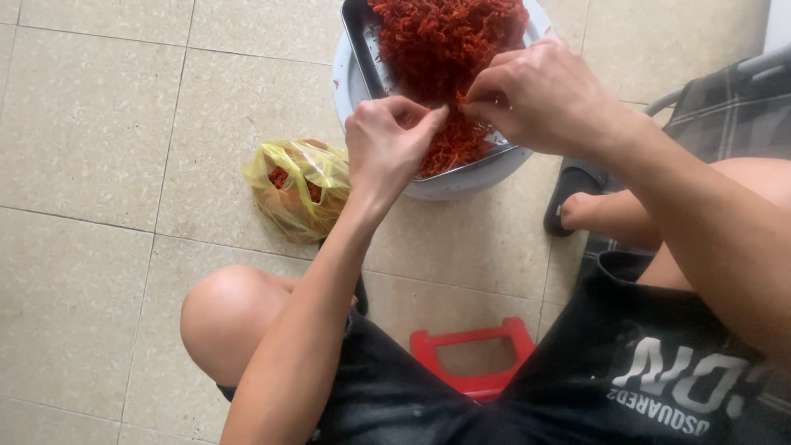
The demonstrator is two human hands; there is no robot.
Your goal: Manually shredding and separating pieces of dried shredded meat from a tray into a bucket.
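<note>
Your left hand (pixel 387 144) and right hand (pixel 535 95) pinching red shreds (pixel 449 49); hard tug could scatter shreds off tray (pixel 362 41) toward 7 o'clock bag (pixel 297 189).

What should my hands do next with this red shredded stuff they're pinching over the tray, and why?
Probably pull the two hands slightly apart to tease the pinched clump loose. The left hand and right hand both have a fingertip grip on the same strands of red shredded material, which sits matted in the grey metal tray on the pale round basin.
</note>
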